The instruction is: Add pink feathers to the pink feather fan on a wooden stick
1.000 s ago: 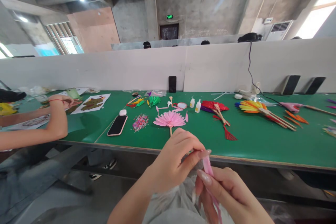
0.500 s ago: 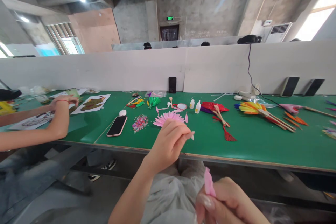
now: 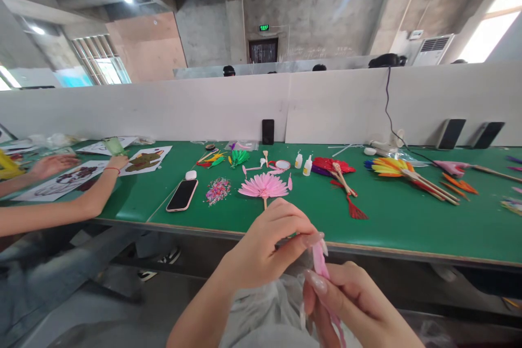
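Note:
A narrow pink feather (image 3: pixel 319 262) is held upright over my lap, in front of the table edge. My right hand (image 3: pixel 354 296) grips it lower down between thumb and fingers. At its upper end, the fingertips of my left hand (image 3: pixel 273 242) pinch it. Just beyond my left hand, a pink feather fan (image 3: pixel 263 186) with a wooden handle lies on the table, its feathers spread. Loose pink feathers lie around the fan, and a red-rimmed round lid or dish (image 3: pixel 282 165) is behind it.
On the green table (image 3: pixel 228 223) lie a phone (image 3: pixel 182 196), colourful sequins (image 3: pixel 217 191), glue bottles (image 3: pixel 307 166), green feathers (image 3: pixel 238 159), a red feather fan (image 3: pixel 333 166) and a yellow one (image 3: pixel 387 167). At left, another person's hand (image 3: pixel 117 162) is by a green cup (image 3: pixel 114 145).
My left hand has come down and right from in front of the pink fan to the feather's tip, uncovering the fan. At left, the other person's hands have moved apart.

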Tool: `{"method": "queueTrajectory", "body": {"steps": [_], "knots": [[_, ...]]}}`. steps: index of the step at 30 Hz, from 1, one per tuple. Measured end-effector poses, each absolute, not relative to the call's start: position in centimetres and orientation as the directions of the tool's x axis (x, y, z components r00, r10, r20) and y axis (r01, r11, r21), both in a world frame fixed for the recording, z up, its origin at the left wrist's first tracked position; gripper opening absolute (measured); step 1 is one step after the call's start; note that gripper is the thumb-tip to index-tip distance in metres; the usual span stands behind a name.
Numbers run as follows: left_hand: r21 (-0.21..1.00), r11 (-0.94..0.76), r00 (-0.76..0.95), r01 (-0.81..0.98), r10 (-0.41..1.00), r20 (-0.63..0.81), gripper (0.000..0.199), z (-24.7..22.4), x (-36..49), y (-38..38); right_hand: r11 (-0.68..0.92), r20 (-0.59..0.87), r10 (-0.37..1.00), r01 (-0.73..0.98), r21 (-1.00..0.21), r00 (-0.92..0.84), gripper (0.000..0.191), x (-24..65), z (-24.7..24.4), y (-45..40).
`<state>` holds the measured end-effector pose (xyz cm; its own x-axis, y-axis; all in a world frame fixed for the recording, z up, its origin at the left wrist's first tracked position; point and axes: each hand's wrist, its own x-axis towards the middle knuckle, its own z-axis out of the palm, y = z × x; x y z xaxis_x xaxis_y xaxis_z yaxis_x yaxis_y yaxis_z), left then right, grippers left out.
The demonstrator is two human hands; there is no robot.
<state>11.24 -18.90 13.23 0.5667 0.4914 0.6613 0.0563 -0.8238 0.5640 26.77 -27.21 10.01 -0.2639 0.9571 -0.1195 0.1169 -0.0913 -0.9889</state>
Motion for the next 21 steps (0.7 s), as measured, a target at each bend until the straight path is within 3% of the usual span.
{"method": "queueTrajectory", "body": {"steps": [5, 11, 16, 21], "knots": [[0.571, -0.815, 0.513, 0.097, 0.532, 0.674, 0.015, 13.1, 11.4, -18.7, -0.093, -0.109, 0.95, 0.068, -0.993, -0.291, 0.041, 26.7, 10.0, -26.9], [0.672, -0.705, 0.331, 0.226, 0.705, 0.628, 0.026, 12.0, 10.3, -16.1, -0.071, -0.076, 0.964, 0.03, -0.997, -0.255, 0.043, 26.6, 9.9, -26.5], [0.723, -0.39, 0.106, 0.57, 0.907, 0.407, 0.033, 9.1, 7.2, -11.0, -0.06, -0.048, 0.955, -0.029, -0.998, -0.294, 0.046, 26.6, 9.8, -25.0], [0.677, -0.238, -0.037, 0.697, 0.93, 0.366, 0.029, 5.9, 2.7, -5.7, 0.011, 0.034, 0.954, -0.08, -0.997, -0.299, 0.038, 26.5, 9.8, -23.6]]}}
